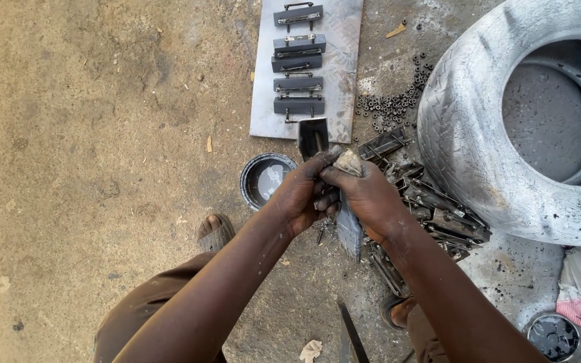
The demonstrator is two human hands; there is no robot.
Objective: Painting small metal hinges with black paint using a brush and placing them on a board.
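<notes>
- Hands grip one flat metal piece [314,138] above the small paint tin [265,178].
- Left hand [298,195] clamps it; right hand [364,195] pinches a rag [349,161] on it.
- Wiping looks half done; next needs firm rubbing.

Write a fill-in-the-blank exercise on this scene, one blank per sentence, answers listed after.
1. Both hands, left hand and right hand, grip one flat metal ____.
2. The painted pieces lie in a column on a grey metal ____.
3. Right of the hands lies a large, paint-coated ____.
4. The round tin sits on the ground just ____ of the left hand.

Answers: piece; sheet; tyre; left
</notes>
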